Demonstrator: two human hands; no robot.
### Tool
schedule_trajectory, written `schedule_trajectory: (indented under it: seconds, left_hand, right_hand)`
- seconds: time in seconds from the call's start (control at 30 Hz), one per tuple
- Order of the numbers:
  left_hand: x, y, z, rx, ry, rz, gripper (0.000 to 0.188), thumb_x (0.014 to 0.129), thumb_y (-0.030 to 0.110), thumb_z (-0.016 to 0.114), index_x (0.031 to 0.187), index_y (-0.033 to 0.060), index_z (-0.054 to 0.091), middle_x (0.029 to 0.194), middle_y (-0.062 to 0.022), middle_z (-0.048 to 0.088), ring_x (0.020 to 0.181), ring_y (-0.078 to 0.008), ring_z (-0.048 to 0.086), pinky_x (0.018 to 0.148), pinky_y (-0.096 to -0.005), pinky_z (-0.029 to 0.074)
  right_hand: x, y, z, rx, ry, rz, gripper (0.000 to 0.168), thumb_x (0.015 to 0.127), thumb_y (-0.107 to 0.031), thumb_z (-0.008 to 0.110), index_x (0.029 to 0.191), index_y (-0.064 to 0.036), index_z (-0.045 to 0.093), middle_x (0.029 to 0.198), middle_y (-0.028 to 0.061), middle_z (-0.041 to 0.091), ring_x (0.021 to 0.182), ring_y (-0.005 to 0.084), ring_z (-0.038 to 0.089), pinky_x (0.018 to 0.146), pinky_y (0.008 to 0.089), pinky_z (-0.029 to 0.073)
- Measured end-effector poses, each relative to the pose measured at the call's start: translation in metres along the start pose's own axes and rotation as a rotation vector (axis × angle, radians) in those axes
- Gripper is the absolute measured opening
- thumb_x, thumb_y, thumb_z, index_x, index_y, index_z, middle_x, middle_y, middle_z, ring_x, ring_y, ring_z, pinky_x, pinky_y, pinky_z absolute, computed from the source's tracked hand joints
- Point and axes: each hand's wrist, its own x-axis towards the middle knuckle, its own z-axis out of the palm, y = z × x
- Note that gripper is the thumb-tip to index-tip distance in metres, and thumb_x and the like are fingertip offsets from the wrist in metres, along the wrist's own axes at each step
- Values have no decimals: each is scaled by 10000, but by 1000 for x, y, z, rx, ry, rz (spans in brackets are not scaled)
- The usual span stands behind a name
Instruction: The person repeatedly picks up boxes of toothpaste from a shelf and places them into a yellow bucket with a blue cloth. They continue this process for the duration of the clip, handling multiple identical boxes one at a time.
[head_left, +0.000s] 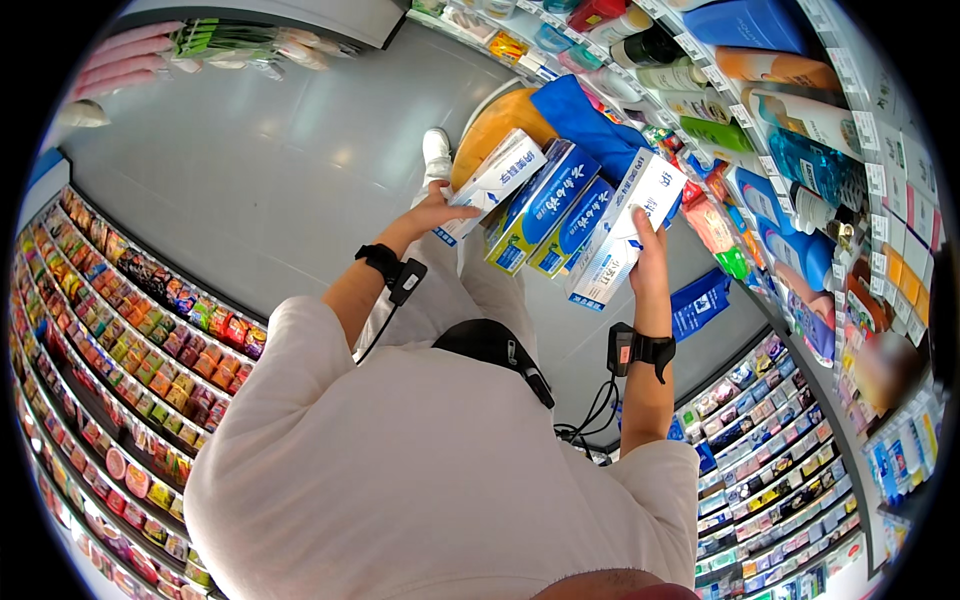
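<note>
My left hand (441, 210) grips the near end of a white toothpaste box (504, 174), thumb on its top face. Over to the right, my right hand (651, 259) holds another white toothpaste box (627, 229) along its right side, with the thumb on top. Between them lie a larger blue toothpaste box (546, 201) and a narrower blue toothpaste box (574, 225), slanted the same way. Whether the blue boxes are pressed between my hands or supported from below, I cannot tell. Behind them are a round wooden stool seat (480, 139) and a blue cloth or bag (589, 116).
Shelves of bottles (697, 79) with price tags rise close on the right. A snack rack (150, 352) curves along the left, and a rack of small packs (765, 450) stands at lower right. A blue printed strip (701, 304) hangs near my right wrist. Cables (596, 416) dangle below it.
</note>
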Motion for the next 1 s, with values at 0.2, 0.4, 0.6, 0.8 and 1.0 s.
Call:
schedule_trajectory:
  seconds: [0.2,0.4,0.6,0.8,1.0]
  left_hand:
    - [-4,2,-34,87,-209,-35,845,628,493,700,1215,-43,416,1117,-165,525,1045,-231,512,871,-290,397]
    - [-10,15,-43,95,-269,-125,831,676,428,691,1264,-62,369,1142,-150,528,1022,-204,523,854,-280,414]
    - [-11,28,-35,-92,-305,3,731,714,340,692,1245,-72,406,1120,-124,551,991,-188,541,814,-276,439]
    - [-52,68,-46,-18,-223,65,708,737,343,678,1238,-72,400,1124,-145,541,1025,-195,530,865,-287,420]
    - [-159,181,-39,-110,-236,259,587,773,302,660,1189,-62,461,1053,-134,593,917,-180,596,792,-262,470]
  right_hand:
    - [2,-1,4,-35,-18,-35,585,826,-281,641,1245,52,405,1136,129,544,1009,196,544,835,283,435]
    - [1,-5,5,-51,-38,19,553,810,-279,656,1210,43,453,1109,121,565,1017,191,531,865,291,405]
    - [-9,-19,9,-38,-61,-37,500,809,-276,654,1177,17,485,1070,101,581,969,166,552,825,276,431]
    - [-29,-31,2,-4,-50,-86,483,806,-276,657,1169,1,501,1055,88,594,948,159,566,828,279,435]
    - [-71,-51,-24,119,-17,-185,490,804,-268,661,1171,12,496,1041,92,595,938,166,568,815,276,440]
